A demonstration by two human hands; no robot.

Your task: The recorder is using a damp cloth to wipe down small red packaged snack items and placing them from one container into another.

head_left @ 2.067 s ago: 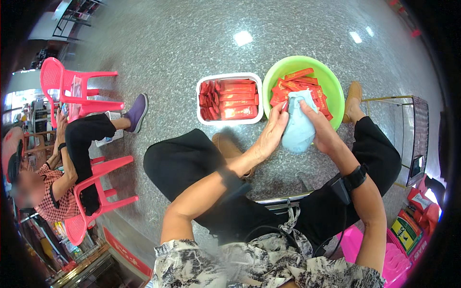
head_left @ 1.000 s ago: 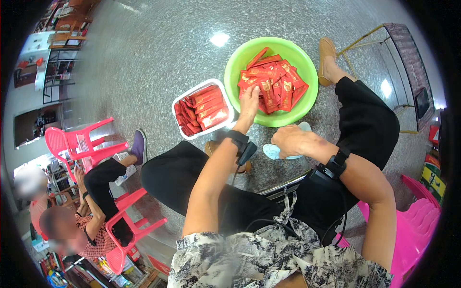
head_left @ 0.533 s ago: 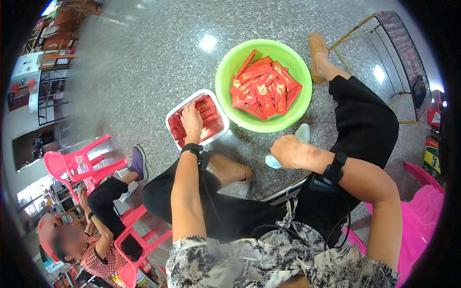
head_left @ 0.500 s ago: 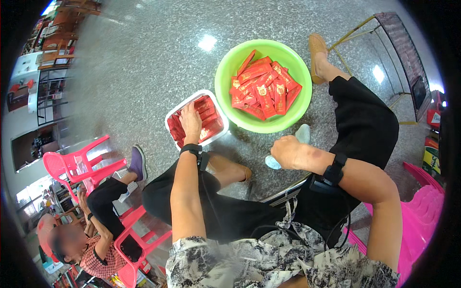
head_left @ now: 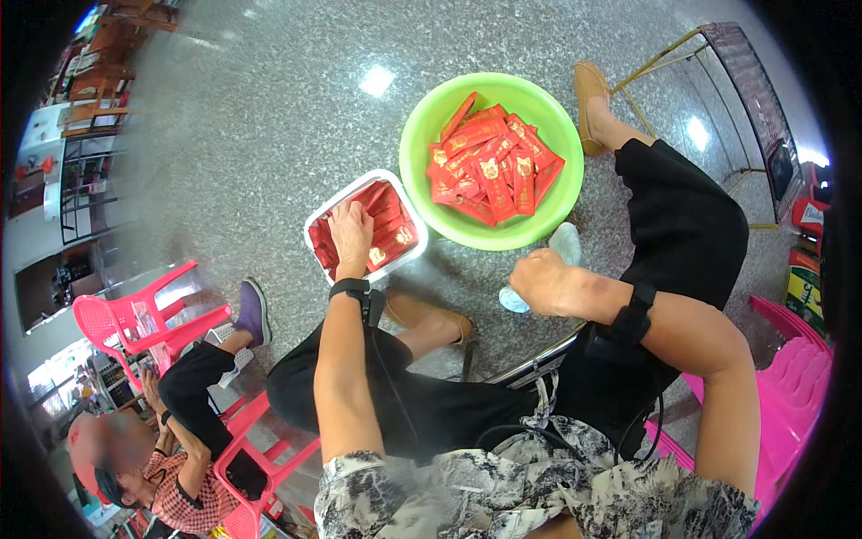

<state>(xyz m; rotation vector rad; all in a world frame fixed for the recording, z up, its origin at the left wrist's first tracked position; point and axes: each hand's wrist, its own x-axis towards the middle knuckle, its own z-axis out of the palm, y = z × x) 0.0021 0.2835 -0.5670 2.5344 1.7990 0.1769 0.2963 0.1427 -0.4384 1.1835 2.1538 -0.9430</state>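
Observation:
A white plastic basket stands on the floor, with red packets with gold print packed in rows. My left hand reaches into it; its fingers bend down onto a packet, their tips partly hidden. Right of the basket stands a round lime-green basin, with a loose heap of flat red packets inside. My right hand is closed in a fist in front of the basin. Out of both sides of the fist sticks a pale blue-green cloth-like thing; its middle is hidden.
My feet are on either side of the basin. A person sits at the lower left by pink plastic chairs. Stacked magenta chairs stand at the right. A metal-framed stool is at the far right, on the speckled stone floor.
My left hand has shifted slightly within the basket, and its fingers, stretched over the packets before, are now more bent. My right fist has hardly moved. The packets in the basin look the same.

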